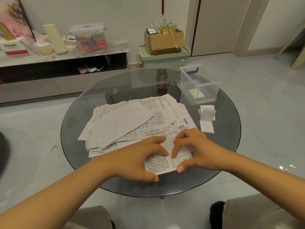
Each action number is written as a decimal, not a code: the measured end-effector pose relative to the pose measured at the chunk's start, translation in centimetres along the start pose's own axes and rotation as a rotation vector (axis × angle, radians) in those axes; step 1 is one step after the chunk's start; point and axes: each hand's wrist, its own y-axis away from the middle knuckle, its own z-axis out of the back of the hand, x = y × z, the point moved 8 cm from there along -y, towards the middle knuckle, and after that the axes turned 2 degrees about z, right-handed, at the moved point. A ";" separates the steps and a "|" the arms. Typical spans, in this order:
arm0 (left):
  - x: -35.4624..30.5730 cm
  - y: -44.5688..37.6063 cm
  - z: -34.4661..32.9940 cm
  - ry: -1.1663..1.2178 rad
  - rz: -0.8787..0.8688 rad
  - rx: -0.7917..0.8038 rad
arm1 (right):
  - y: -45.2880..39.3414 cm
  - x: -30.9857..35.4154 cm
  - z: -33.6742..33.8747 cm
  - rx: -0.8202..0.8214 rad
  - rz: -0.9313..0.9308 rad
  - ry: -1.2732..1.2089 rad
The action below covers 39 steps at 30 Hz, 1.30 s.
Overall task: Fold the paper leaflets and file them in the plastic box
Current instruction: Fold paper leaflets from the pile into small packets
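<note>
A printed paper leaflet (pixel 165 164) lies folded at the near side of the round glass table (pixel 74 156). My left hand (pixel 140 161) presses on its left part with the fingertips, thumb at the near edge. My right hand (pixel 196 149) presses on its right part, index fingertip down on the print and thumb at the near corner. Behind them spreads a loose pile of unfolded leaflets (pixel 125 123). The clear plastic box (pixel 199 85) stands open at the table's far right with a folded paper (pixel 197 93) inside. Small folded leaflets (pixel 207 119) lie just in front of the box.
Beyond the table stand a green storage bin (pixel 165 58) with a cardboard box (pixel 163 40) on top, and a low cabinet (pixel 62 60) cluttered with bottles and a lidded container. Tiled floor surrounds the table. My knees are under the near rim.
</note>
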 end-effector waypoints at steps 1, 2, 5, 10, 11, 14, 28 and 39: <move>0.0 0.1 0.1 0.003 -0.007 -0.013 | 0.0 0.1 0.0 -0.010 -0.003 -0.016; 0.0 0.1 0.1 0.007 -0.012 -0.029 | 0.0 0.2 0.0 -0.024 -0.008 -0.029; 0.1 0.2 0.5 0.049 -0.019 -0.081 | 0.0 0.3 0.2 -0.036 -0.026 -0.040; 0.7 0.2 2.4 0.296 0.074 -0.289 | 0.0 1.3 1.9 -0.044 -0.010 -0.158; 1.2 0.3 2.8 0.385 0.116 -0.332 | 0.2 1.7 2.1 -0.040 -0.009 -0.174; 2.6 0.6 3.9 0.474 0.215 -0.463 | 0.5 1.6 1.9 -0.016 -0.070 -0.195; 3.6 0.3 3.3 0.176 0.341 -0.483 | -2.5 -0.9 1.1 -0.286 -0.252 -0.065; 2.3 0.1 2.9 -0.179 0.199 -0.432 | -2.5 1.8 1.1 -0.264 0.058 0.281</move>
